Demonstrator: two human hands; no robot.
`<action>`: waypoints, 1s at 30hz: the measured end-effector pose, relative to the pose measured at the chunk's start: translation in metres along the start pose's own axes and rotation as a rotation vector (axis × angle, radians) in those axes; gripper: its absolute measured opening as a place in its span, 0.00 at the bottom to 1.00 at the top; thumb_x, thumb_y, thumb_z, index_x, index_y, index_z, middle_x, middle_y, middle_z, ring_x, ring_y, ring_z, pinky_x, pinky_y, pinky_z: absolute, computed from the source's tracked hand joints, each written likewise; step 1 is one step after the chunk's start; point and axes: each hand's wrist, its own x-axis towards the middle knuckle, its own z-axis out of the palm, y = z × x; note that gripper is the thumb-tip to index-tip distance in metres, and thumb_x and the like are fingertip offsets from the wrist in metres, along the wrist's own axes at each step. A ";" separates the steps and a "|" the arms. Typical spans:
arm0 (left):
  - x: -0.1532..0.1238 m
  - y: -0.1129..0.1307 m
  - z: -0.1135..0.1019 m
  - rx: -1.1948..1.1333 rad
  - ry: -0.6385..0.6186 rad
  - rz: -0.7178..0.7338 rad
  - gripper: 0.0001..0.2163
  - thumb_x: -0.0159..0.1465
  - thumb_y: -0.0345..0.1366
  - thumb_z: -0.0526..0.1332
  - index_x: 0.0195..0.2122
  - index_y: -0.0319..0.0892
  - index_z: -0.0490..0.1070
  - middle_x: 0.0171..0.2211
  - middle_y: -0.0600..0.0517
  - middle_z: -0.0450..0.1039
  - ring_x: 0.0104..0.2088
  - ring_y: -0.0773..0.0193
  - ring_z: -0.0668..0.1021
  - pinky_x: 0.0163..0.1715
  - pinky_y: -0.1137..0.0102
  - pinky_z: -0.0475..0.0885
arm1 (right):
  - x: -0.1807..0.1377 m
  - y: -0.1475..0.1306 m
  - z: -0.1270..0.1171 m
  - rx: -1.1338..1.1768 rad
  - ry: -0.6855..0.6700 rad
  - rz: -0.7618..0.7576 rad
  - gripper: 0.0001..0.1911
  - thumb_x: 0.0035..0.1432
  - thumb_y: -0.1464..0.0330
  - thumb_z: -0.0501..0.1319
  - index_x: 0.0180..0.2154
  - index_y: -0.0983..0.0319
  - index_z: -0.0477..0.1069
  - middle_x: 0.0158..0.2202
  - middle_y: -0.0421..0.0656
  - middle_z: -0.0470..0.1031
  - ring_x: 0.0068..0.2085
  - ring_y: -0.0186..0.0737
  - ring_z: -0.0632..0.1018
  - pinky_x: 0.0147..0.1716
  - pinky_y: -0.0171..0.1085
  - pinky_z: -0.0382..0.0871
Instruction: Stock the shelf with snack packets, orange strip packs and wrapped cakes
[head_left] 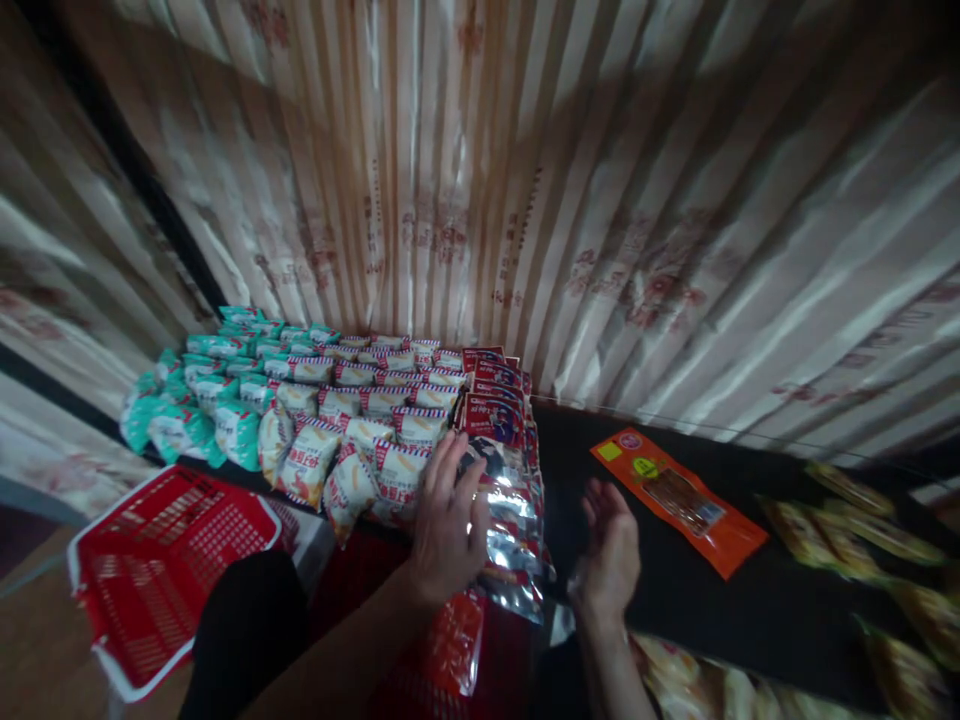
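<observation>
My left hand (452, 525) lies against the left side of a stack of dark red and silver packets (499, 415), its fingers stretched out and touching them. Shiny silver parts of the packets (514, 535) show to the right of that hand. To the right of the stack, my right hand (609, 550) is raised over the black surface with its fingers apart and slightly curled. Nothing shows in it. Rows of white snack bags (379, 400) with red print stand just left of the stack. An orange flat packet (679, 500) lies alone beyond my right hand.
Teal bags (214, 385) fill the far left of the black shelf (574, 445). A red basket (176, 560) with a white rim sits at lower left. Orange-red packets (454, 640) lie below my left arm. Yellowish packets (847, 530) lie at right. Pleated sheeting (480, 170) hangs behind.
</observation>
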 end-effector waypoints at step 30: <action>-0.118 -0.153 -0.069 0.002 -0.012 -0.352 0.21 0.65 0.35 0.50 0.60 0.42 0.55 0.59 0.41 0.59 0.60 0.55 0.62 0.55 0.56 0.65 | -0.186 -0.018 0.126 -0.514 -0.558 -0.306 0.20 0.61 0.59 0.51 0.51 0.59 0.69 0.50 0.48 0.73 0.51 0.48 0.74 0.51 0.51 0.68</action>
